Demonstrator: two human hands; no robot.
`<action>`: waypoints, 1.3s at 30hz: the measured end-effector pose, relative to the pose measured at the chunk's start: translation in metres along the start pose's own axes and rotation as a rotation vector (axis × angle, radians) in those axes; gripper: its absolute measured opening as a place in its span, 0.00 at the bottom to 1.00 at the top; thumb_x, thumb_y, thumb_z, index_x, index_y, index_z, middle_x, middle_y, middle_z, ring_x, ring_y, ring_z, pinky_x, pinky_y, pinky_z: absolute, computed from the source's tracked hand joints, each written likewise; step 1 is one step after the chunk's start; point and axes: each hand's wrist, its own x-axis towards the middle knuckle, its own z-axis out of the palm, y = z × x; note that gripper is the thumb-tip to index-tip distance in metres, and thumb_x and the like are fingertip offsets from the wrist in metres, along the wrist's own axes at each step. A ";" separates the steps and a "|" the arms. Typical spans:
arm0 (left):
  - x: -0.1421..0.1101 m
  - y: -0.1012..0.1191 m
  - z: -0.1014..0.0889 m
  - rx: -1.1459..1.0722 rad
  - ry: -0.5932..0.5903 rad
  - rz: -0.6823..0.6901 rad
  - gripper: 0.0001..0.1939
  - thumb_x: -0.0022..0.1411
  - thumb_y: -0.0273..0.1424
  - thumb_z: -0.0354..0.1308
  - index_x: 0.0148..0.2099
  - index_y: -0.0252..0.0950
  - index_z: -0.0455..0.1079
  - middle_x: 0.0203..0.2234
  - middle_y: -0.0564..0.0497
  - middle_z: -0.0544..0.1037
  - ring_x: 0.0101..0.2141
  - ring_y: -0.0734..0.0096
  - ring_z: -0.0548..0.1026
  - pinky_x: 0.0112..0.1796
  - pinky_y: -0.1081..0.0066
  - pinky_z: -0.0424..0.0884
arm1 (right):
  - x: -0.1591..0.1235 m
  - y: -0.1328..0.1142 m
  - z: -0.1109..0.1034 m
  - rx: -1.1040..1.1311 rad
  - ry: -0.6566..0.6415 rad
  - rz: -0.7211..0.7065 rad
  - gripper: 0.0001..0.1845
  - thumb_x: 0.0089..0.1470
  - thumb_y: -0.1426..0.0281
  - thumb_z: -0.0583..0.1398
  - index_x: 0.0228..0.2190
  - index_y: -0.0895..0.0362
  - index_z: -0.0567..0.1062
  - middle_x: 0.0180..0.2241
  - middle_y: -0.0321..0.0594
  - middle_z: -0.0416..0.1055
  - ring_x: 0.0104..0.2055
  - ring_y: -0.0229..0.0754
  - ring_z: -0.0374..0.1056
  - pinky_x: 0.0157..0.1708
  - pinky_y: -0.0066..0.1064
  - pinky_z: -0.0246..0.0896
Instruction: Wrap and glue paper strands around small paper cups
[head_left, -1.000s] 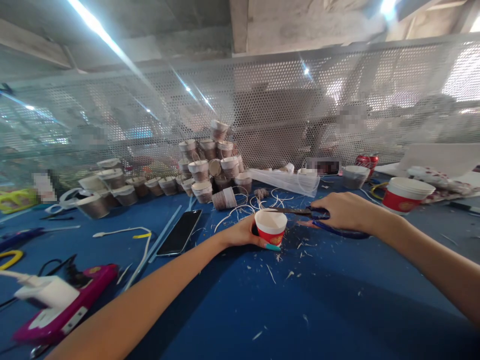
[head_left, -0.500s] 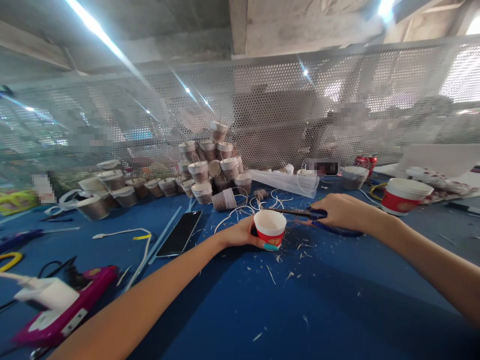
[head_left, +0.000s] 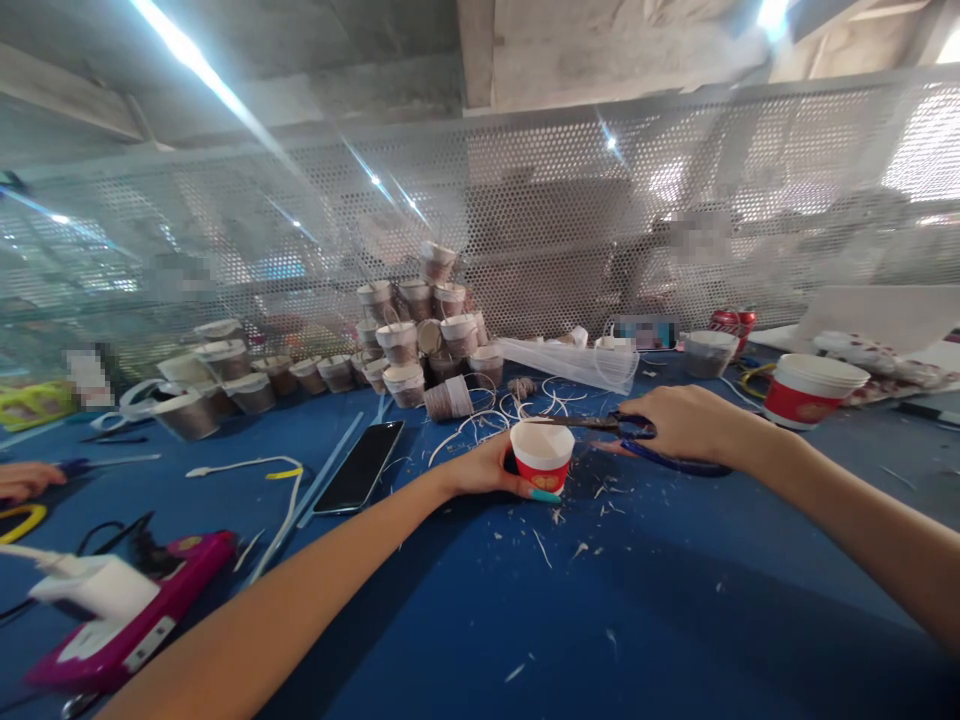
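Note:
My left hand (head_left: pixel 491 468) is wrapped round a red and white paper cup (head_left: pixel 543 468), which stands upright with its opening facing up. A teal nail shows at the cup's lower front. My right hand (head_left: pixel 675 420) grips the dark blue handles of a pair of scissors (head_left: pixel 634 430). Their blades point left and reach the back rim of the cup. Whether the blades touch the rim I cannot tell. White scraps (head_left: pixel 581 550) are scattered on the blue table around the cup.
Brown cups with white rims (head_left: pixel 397 345) are stacked behind. A phone (head_left: pixel 360 468) and a magenta power strip (head_left: pixel 157 600) lie left. More red and white cups (head_left: pixel 810 390) stand right. Another person's hand (head_left: pixel 30 482) is at the left edge, by a blue-handled tool.
The scissor blades have shifted slightly towards the back rim of the cup. The cup has moved a touch right. Another person's hand has come in at the far left.

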 end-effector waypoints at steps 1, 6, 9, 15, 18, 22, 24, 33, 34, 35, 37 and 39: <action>0.000 0.000 0.000 -0.009 0.000 -0.004 0.35 0.42 0.27 0.67 0.54 0.35 0.59 0.47 0.42 0.70 0.49 0.57 0.67 0.50 0.57 0.61 | 0.000 -0.001 -0.001 -0.003 -0.005 0.002 0.24 0.49 0.49 0.49 0.34 0.52 0.74 0.30 0.44 0.74 0.30 0.47 0.68 0.23 0.32 0.50; 0.000 0.001 0.001 -0.069 0.007 -0.016 0.36 0.43 0.26 0.67 0.55 0.35 0.58 0.48 0.42 0.70 0.49 0.59 0.68 0.49 0.58 0.61 | -0.001 -0.004 -0.004 0.011 -0.039 0.007 0.24 0.49 0.49 0.49 0.32 0.52 0.74 0.30 0.44 0.74 0.30 0.47 0.68 0.23 0.32 0.51; 0.000 0.001 0.001 -0.086 -0.008 -0.008 0.36 0.43 0.26 0.66 0.55 0.35 0.59 0.48 0.42 0.70 0.48 0.60 0.68 0.49 0.59 0.62 | -0.001 -0.004 -0.003 0.028 -0.041 -0.003 0.24 0.49 0.49 0.49 0.31 0.53 0.74 0.29 0.44 0.73 0.29 0.46 0.67 0.23 0.32 0.51; 0.000 -0.002 -0.002 -0.062 -0.008 -0.032 0.34 0.43 0.25 0.66 0.53 0.34 0.60 0.48 0.42 0.70 0.48 0.60 0.68 0.49 0.59 0.62 | 0.003 0.001 0.001 0.119 -0.095 -0.021 0.23 0.49 0.50 0.50 0.28 0.54 0.73 0.26 0.42 0.72 0.26 0.43 0.66 0.23 0.31 0.52; 0.000 -0.002 -0.003 -0.045 -0.011 -0.031 0.34 0.43 0.26 0.66 0.53 0.35 0.59 0.48 0.42 0.70 0.49 0.58 0.68 0.49 0.58 0.62 | 0.004 0.002 0.002 0.109 -0.097 -0.020 0.21 0.50 0.52 0.50 0.26 0.55 0.72 0.25 0.42 0.71 0.25 0.42 0.66 0.23 0.30 0.52; -0.001 0.000 -0.004 0.004 -0.026 -0.031 0.34 0.43 0.26 0.66 0.53 0.36 0.58 0.48 0.42 0.69 0.49 0.59 0.67 0.50 0.57 0.61 | 0.005 0.004 0.003 0.115 -0.058 -0.030 0.21 0.52 0.54 0.49 0.26 0.55 0.72 0.24 0.42 0.71 0.25 0.41 0.65 0.23 0.30 0.52; -0.001 0.001 -0.004 0.045 -0.028 -0.021 0.36 0.41 0.27 0.67 0.53 0.36 0.59 0.48 0.42 0.69 0.50 0.58 0.67 0.50 0.57 0.60 | 0.005 0.007 0.003 0.131 -0.025 -0.024 0.22 0.52 0.53 0.49 0.27 0.55 0.72 0.26 0.42 0.72 0.26 0.42 0.66 0.24 0.30 0.53; 0.000 0.003 0.002 0.006 0.033 -0.031 0.38 0.41 0.26 0.67 0.55 0.36 0.57 0.48 0.42 0.69 0.49 0.58 0.67 0.49 0.57 0.62 | 0.003 0.011 0.006 0.068 -0.052 0.006 0.23 0.49 0.50 0.50 0.33 0.53 0.72 0.30 0.44 0.73 0.29 0.46 0.68 0.23 0.31 0.52; 0.000 0.004 0.002 -0.009 0.030 -0.038 0.37 0.42 0.26 0.66 0.55 0.36 0.57 0.48 0.42 0.70 0.49 0.58 0.67 0.49 0.57 0.62 | 0.002 0.009 0.005 0.075 -0.055 -0.003 0.22 0.49 0.50 0.50 0.33 0.52 0.72 0.30 0.43 0.73 0.28 0.46 0.67 0.22 0.31 0.51; 0.000 0.004 0.002 -0.022 0.026 -0.042 0.37 0.43 0.25 0.66 0.55 0.36 0.57 0.47 0.42 0.70 0.49 0.58 0.67 0.48 0.58 0.62 | 0.002 0.007 0.004 0.077 -0.052 -0.009 0.22 0.49 0.51 0.49 0.33 0.52 0.72 0.30 0.43 0.73 0.28 0.46 0.67 0.22 0.31 0.51; 0.000 0.004 0.002 -0.042 0.014 -0.036 0.36 0.43 0.25 0.66 0.55 0.35 0.57 0.47 0.43 0.71 0.48 0.59 0.68 0.48 0.58 0.62 | 0.001 0.003 0.003 0.061 -0.036 -0.008 0.23 0.50 0.50 0.49 0.33 0.52 0.73 0.30 0.43 0.73 0.28 0.45 0.67 0.22 0.31 0.51; 0.000 0.003 0.001 -0.053 0.001 -0.022 0.35 0.43 0.26 0.66 0.54 0.35 0.59 0.46 0.43 0.71 0.48 0.59 0.68 0.49 0.58 0.62 | 0.000 0.001 0.002 0.037 -0.024 -0.008 0.24 0.50 0.50 0.48 0.34 0.52 0.73 0.30 0.44 0.73 0.29 0.46 0.67 0.22 0.31 0.50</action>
